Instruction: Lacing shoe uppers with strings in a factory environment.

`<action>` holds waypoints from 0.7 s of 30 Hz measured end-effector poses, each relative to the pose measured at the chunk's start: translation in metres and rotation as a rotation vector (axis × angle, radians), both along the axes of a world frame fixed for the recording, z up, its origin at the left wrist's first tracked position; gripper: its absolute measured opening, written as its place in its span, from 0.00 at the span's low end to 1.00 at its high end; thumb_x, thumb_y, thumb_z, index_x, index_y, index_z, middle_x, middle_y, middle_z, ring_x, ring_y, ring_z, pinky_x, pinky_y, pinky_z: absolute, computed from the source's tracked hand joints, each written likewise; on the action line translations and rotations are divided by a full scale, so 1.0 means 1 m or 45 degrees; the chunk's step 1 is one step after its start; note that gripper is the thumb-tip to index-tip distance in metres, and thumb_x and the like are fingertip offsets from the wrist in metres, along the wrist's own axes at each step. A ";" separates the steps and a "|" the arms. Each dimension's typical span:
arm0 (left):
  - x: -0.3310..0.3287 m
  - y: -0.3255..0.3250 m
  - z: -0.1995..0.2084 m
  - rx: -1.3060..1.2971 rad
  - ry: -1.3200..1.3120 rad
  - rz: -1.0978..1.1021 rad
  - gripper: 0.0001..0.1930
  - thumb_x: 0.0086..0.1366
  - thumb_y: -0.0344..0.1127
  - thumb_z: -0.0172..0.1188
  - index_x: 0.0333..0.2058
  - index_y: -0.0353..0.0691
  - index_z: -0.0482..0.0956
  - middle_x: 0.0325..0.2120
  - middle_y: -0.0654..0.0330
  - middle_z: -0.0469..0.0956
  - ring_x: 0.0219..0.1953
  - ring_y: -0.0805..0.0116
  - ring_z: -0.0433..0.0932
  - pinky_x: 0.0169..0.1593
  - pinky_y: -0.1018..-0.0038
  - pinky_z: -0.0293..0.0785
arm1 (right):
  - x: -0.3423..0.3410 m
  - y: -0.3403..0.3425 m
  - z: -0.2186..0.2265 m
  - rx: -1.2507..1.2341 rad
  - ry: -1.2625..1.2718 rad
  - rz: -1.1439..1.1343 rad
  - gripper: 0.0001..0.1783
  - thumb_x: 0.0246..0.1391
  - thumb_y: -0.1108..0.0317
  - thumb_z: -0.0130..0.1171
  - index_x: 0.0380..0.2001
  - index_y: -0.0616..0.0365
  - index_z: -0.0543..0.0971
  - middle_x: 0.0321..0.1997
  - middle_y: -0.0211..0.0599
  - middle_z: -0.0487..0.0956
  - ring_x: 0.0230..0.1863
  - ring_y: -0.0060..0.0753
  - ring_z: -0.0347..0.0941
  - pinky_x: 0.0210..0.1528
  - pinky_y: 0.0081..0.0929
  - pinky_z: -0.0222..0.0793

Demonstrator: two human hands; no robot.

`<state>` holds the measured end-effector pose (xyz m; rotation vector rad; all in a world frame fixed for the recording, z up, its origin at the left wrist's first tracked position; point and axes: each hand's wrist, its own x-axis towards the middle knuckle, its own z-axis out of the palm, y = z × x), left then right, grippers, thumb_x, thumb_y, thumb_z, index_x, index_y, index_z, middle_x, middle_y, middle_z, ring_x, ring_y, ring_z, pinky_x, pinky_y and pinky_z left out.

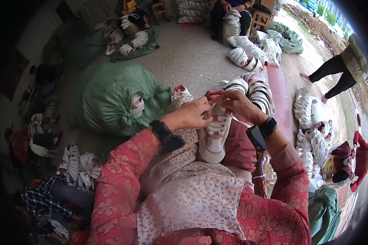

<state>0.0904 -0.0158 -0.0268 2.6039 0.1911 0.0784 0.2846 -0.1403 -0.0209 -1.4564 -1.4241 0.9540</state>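
A white and beige sneaker (212, 144) rests on my lap, its toe pointing toward me and its laces crossing the front. My left hand (189, 114) is at the left side of the shoe's opening, fingers closed in a pinch on the white shoelace (213, 106). On the other side my right hand (242, 107) is closed too, thumb and fingers pinching the lace near the reddish tongue. A loose lace strand hangs below the right hand. The fingers partly hide the shoe's upper eyelets and heel.
A big green sack (118, 98) stands left of my knees, a shoe showing at its opening. Stacked white shoes (261, 92) lie just beyond my right knee. More shoe bundles (310, 130) lie at the right. Several people sit around, and one person (343, 67) stands outside.
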 end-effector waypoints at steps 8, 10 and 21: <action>-0.008 0.016 -0.007 -0.839 0.127 -0.041 0.12 0.50 0.35 0.74 0.31 0.40 0.82 0.46 0.63 0.62 0.50 0.72 0.66 0.54 0.75 0.65 | -0.018 0.018 -0.013 -0.266 1.161 -0.304 0.12 0.62 0.70 0.49 0.45 0.67 0.73 0.37 0.42 0.80 0.32 0.31 0.81 0.29 0.23 0.78; -0.013 0.020 0.007 -0.899 0.214 -0.049 0.11 0.49 0.36 0.75 0.30 0.40 0.83 0.46 0.64 0.62 0.50 0.71 0.66 0.54 0.76 0.64 | -0.003 0.012 -0.014 -0.103 1.267 -0.259 0.11 0.63 0.71 0.49 0.44 0.67 0.73 0.37 0.41 0.80 0.32 0.31 0.80 0.30 0.24 0.79; -0.008 0.028 0.018 -0.796 0.344 -0.147 0.13 0.48 0.42 0.75 0.24 0.39 0.85 0.46 0.65 0.67 0.50 0.72 0.66 0.54 0.73 0.62 | 0.037 -0.024 0.015 -0.004 0.076 -0.153 0.12 0.58 0.71 0.57 0.46 0.59 0.79 0.37 0.32 0.79 0.30 0.23 0.78 0.27 0.18 0.72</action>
